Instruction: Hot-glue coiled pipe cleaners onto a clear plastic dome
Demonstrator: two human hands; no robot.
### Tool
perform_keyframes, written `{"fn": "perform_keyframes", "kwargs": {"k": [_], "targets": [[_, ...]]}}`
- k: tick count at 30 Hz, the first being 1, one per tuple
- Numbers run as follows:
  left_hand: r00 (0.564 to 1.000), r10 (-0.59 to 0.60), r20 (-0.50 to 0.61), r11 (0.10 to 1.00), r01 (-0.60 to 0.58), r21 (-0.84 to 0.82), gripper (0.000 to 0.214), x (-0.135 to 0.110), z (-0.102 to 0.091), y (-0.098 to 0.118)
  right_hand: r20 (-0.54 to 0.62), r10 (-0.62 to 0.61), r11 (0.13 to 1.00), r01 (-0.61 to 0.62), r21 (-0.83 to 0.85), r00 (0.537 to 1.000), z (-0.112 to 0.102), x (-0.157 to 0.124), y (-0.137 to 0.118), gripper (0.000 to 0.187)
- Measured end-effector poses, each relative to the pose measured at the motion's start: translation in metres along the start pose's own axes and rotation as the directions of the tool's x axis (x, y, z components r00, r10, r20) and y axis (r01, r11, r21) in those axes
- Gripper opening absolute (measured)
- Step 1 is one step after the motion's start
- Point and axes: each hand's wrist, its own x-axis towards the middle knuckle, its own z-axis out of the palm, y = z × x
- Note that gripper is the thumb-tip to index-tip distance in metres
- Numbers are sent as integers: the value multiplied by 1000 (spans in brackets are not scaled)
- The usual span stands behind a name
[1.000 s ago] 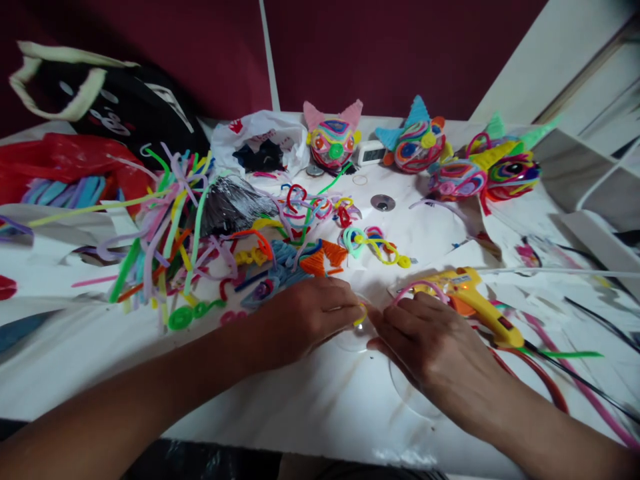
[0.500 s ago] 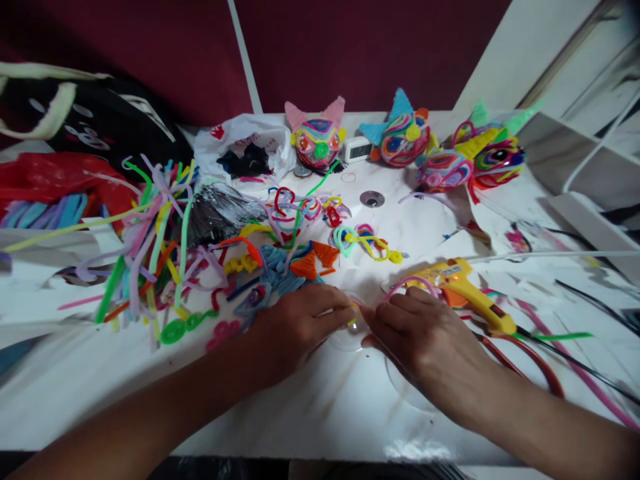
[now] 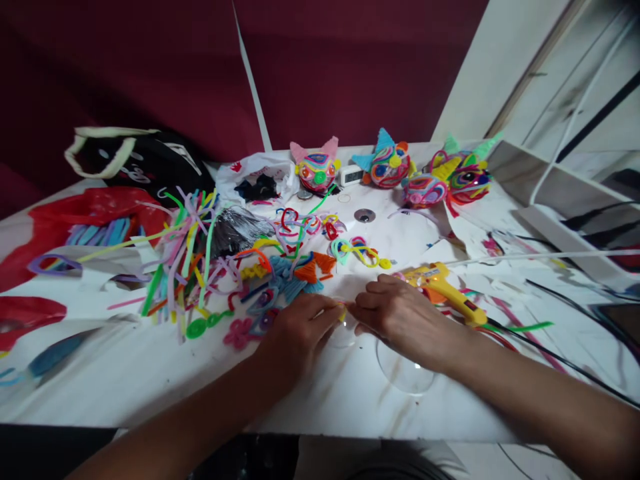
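My left hand and my right hand meet fingertip to fingertip at the middle of the white table. Both are closed in a pinch on a small yellow pipe-cleaner piece, held just above a small clear dome. A larger clear dome lies under my right wrist. The yellow glue gun rests just right of my right hand, its cord running off to the right.
A heap of coloured pipe cleaners lies left, with coiled pieces beyond my hands. Three pipe-cleaner creature heads line the back edge beside a small clock. A red bag and a black bag sit far left.
The camera tilted up and back, so the table sits lower and smaller in view. My hands stay pinched together on the yellow piece; my right hand now covers the pink loop.
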Motion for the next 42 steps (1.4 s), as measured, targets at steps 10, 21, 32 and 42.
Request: {"fn": "perform_keyframes", "kwargs": {"k": [10, 21, 32, 42], "targets": [[992, -125, -18, 986, 127, 109, 21, -2, 3, 18, 19, -160, 987, 160, 7, 987, -7, 11, 15, 22], [973, 115, 201, 992, -125, 34, 17, 11, -16, -20, 4, -136, 991, 137, -14, 991, 1, 7, 15, 21], [973, 161, 166, 987, -159, -27, 15, 12, -15, -28, 33, -37, 999, 36, 26, 999, -1, 2, 11, 16], [974, 141, 176, 990, -139, -24, 15, 9, -16, -26, -40, -42, 998, 44, 37, 998, -18, -12, 8, 25]]}}
